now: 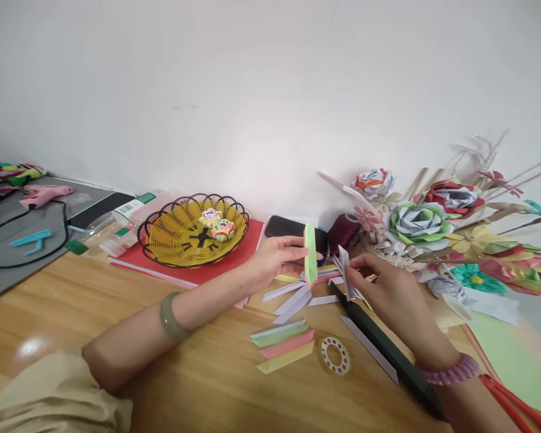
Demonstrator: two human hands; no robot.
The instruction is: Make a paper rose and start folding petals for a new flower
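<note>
From my end of the link I read the step in hand as sorting or pairing small folded papers, one per hand. My left hand (277,260) pinches a folded green strip (311,255) near upright between thumb and fingers; my right hand (390,291) grips a folded white strip (345,273) by its side, just beside the green one but apart from it. Below them lie loose white strips (293,305), and whether the green strip's lower end touches these I cannot tell. As I judge it, the next move calls for a light pinch and level wrists, since creased paper could spring open or bend. For room, I watch the dark green tool (379,340) slanting under my right hand, its tip near the white strip's lower end. Nearer me, a row of coloured strips (288,347) and a holed ring (335,355) sit on the wooden table (175,385). Paper flowers (421,222) crowd the right side, a phone (293,227) lies behind the green strip, and a woven basket (169,243) stands beyond my left forearm. The easier way out seems toward me and leftward, over bare wood; the near table edge is out of view.
</note>
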